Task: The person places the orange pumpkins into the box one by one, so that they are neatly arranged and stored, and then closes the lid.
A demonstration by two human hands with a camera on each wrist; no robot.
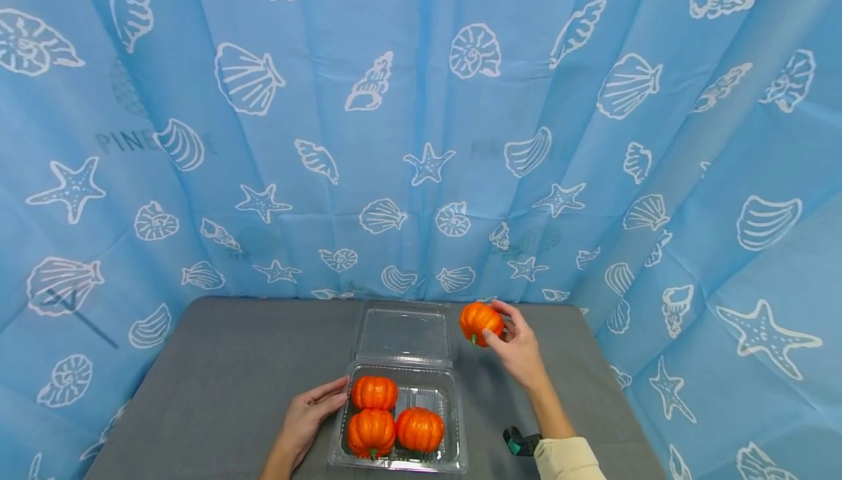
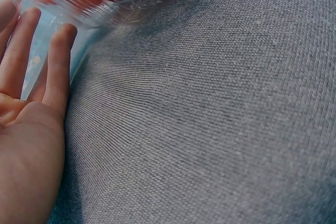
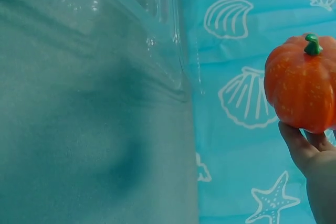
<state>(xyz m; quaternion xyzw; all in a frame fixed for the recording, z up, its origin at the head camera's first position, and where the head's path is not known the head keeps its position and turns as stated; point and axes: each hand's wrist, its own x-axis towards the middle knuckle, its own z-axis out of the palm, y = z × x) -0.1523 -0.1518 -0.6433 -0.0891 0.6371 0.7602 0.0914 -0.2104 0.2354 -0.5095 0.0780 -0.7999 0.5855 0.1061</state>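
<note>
A small orange pumpkin (image 1: 481, 323) with a green stem is gripped between the thumb and fingers of my right hand (image 1: 520, 352), raised to the right of a clear plastic clamshell box (image 1: 454, 421). The right wrist view shows the same pumpkin (image 3: 302, 85) with its stem upward. Inside the box lie three more orange pumpkins: one at the back left (image 1: 374, 393), one at the front left (image 1: 371, 432) and one at the front right (image 1: 420, 429). My left hand (image 1: 305, 418) rests its extended fingers against the box's left wall. In the left wrist view those fingers (image 2: 58, 66) look straight.
The box's transparent lid (image 1: 404, 334) lies folded back behind it on the grey cloth-covered table (image 1: 250, 363). A black and green strap-like object (image 1: 520, 442) is by the right wrist. A blue curtain with white shells (image 1: 421, 136) hangs behind the table.
</note>
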